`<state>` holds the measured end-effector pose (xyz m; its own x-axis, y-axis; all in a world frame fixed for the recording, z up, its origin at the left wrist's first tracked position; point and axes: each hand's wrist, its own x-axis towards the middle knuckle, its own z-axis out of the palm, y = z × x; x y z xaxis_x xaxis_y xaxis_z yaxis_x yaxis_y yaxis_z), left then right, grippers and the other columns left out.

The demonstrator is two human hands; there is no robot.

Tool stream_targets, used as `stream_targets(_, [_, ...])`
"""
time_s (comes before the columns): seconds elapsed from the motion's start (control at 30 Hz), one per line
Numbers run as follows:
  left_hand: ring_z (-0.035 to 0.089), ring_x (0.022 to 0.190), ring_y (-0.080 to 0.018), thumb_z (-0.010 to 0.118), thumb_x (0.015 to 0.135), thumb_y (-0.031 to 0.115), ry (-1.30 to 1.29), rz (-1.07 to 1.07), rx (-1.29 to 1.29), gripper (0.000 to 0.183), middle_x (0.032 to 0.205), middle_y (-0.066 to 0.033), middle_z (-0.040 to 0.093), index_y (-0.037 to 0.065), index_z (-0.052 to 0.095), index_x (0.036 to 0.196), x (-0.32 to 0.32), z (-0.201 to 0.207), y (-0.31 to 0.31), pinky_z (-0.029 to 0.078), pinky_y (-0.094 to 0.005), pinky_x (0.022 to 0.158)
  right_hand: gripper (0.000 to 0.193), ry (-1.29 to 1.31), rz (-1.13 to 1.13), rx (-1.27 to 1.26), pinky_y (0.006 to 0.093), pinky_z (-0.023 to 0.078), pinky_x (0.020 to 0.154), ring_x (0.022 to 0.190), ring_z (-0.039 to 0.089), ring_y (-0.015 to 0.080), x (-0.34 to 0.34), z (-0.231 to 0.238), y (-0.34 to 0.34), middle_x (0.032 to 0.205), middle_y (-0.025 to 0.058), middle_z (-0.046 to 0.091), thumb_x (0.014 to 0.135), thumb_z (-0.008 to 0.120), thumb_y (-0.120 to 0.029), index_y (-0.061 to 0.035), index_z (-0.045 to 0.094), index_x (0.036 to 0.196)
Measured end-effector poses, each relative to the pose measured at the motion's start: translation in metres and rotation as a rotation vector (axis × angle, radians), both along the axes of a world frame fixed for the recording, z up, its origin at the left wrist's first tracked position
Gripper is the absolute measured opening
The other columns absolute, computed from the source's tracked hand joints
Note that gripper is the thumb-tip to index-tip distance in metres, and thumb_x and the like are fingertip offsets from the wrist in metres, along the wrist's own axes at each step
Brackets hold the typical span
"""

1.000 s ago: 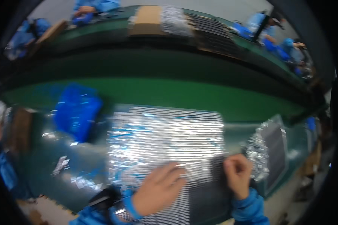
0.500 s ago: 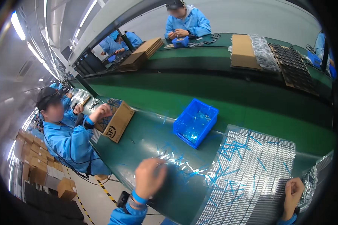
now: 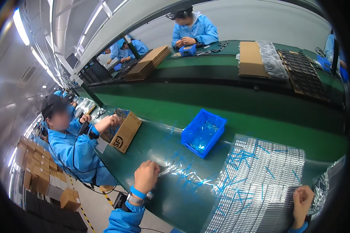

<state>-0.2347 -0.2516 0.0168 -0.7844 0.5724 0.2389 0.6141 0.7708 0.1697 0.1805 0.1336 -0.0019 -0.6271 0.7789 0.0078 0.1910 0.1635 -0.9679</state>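
Note:
My left hand [image 3: 147, 176] is closed with its fingertips pressed together, over the green worktop beside a scatter of silvery and blue strips [image 3: 186, 173]. Whatever may be in its fingers is hidden. At the lower right, my right hand [image 3: 302, 199] is curled at the right edge of a sheet of silvery pieces in rows [image 3: 276, 163]. Thumb and fingertips meet there, and I cannot make out anything between them. Thin blue strips [image 3: 241, 157] lie loose across the sheet. Beyond it stands a blue plastic bin [image 3: 203, 134] with small shiny bits on its floor.
To the left, a co-worker in a blue smock [image 3: 74, 143] reaches into a cardboard box [image 3: 126, 134]. A green belt [image 3: 175, 97] runs behind the bin. Crumpled clear plastic [image 3: 321, 188] lies at the right. Cartons [image 3: 70, 200] stand on the floor.
My left hand has moved a little left and away from the blurred spot over the strips. My right hand stays in nearly the same place. The view has shifted slightly.

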Motion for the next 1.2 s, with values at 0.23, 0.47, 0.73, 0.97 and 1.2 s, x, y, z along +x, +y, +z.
stream_targets(0.23, [0.059, 0.088, -0.0377, 0.064, 0.089, 0.003, 0.001, -0.094, 0.047, 0.007, 0.089, -0.0151, 0.061, 0.003, 0.057, 0.09, -0.003, -0.004, -0.003, 0.049, -0.0452, 0.078, 0.014, -0.007, -0.037, -0.006, 0.0193, 0.035, 0.063, 0.073, 0.045, 0.0046, 0.008, -0.01, 0.001, 0.088, -0.0002, 0.051, 0.097, 0.067, -0.005, -0.0024, 0.056, 0.106])
stream_targets(0.47, [0.061, 0.087, -0.0402, 0.06, 0.09, 0.004, -0.016, -0.1, 0.111, 0.002, 0.09, -0.0172, 0.063, 0.003, 0.058, 0.091, -0.003, 0.007, 0.001, 0.05, -0.0474, 0.076, 0.011, 0.013, -0.052, -0.011, 0.0189, 0.035, 0.063, 0.072, 0.045, 0.0042, 0.013, -0.019, 0.002, 0.086, -0.0006, 0.05, 0.095, 0.067, -0.002, -0.0015, 0.058, 0.101])
stream_targets(0.73, [0.067, 0.085, -0.0359, 0.068, 0.084, -0.003, -0.205, -0.123, 0.153, 0.029, 0.094, -0.0153, 0.066, 0.006, 0.068, 0.112, -0.001, 0.026, 0.016, 0.053, -0.0414, 0.074, 0.011, -0.036, -0.015, 0.005, 0.0194, 0.033, 0.059, 0.068, 0.043, 0.0038, -0.005, 0.008, -0.003, 0.08, -0.0014, 0.05, 0.094, 0.069, -0.004, -0.0004, 0.06, 0.097])
stream_targets(0.97, [0.068, 0.093, -0.0315, 0.069, 0.082, -0.006, -0.23, -0.361, -0.076, 0.048, 0.109, -0.0144, 0.066, 0.015, 0.071, 0.125, -0.027, 0.039, 0.018, 0.056, -0.0414, 0.082, 0.011, -0.012, -0.036, -0.017, 0.0195, 0.034, 0.058, 0.067, 0.045, 0.0036, 0.004, 0.0, -0.002, 0.078, -0.0005, 0.052, 0.094, 0.07, -0.004, 0.0001, 0.06, 0.096])
stream_targets(1.2, [0.066, 0.099, -0.0352, 0.07, 0.08, -0.006, -0.365, -0.337, -0.052, 0.047, 0.109, -0.0123, 0.066, 0.017, 0.073, 0.121, -0.026, 0.041, 0.023, 0.056, -0.043, 0.087, 0.012, -0.04, -0.014, 0.011, 0.0188, 0.034, 0.058, 0.067, 0.045, 0.0033, 0.019, -0.017, 0.002, 0.079, -0.0007, 0.052, 0.093, 0.07, -0.004, -0.0006, 0.06, 0.097])
